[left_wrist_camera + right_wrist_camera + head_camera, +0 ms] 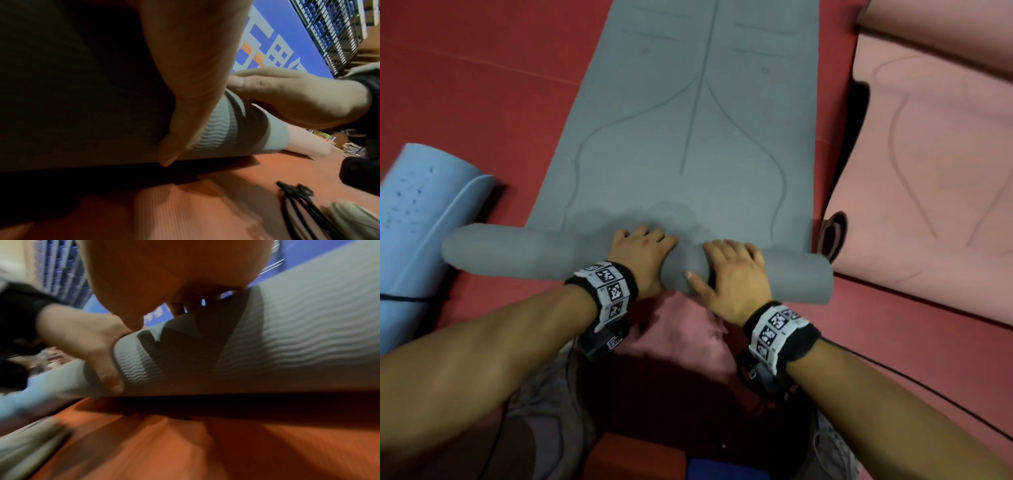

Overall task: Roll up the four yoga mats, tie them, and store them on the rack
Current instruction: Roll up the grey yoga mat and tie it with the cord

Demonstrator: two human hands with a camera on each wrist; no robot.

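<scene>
On the red padded floor [465, 85] I see a light blue rubber yoga mat [421, 212], partly curled, to the left, and a pink rubber yoga mat [935, 164] to the right, with its near end rolled just beside the grey roll. A thin black cord [298, 204] lies on the floor near my knees. Between these two mats lies the grey rubber yoga mat with line markings [688, 120]; its near end is rolled into a tube across the floor, and the rest lies flat, reaching away from me. My left hand [640, 253] and right hand [729, 274] lie side by side on top of the middle of this roll. Both are spread over it, fingers bent over the far side and thumbs against the near side, pressing it.
</scene>
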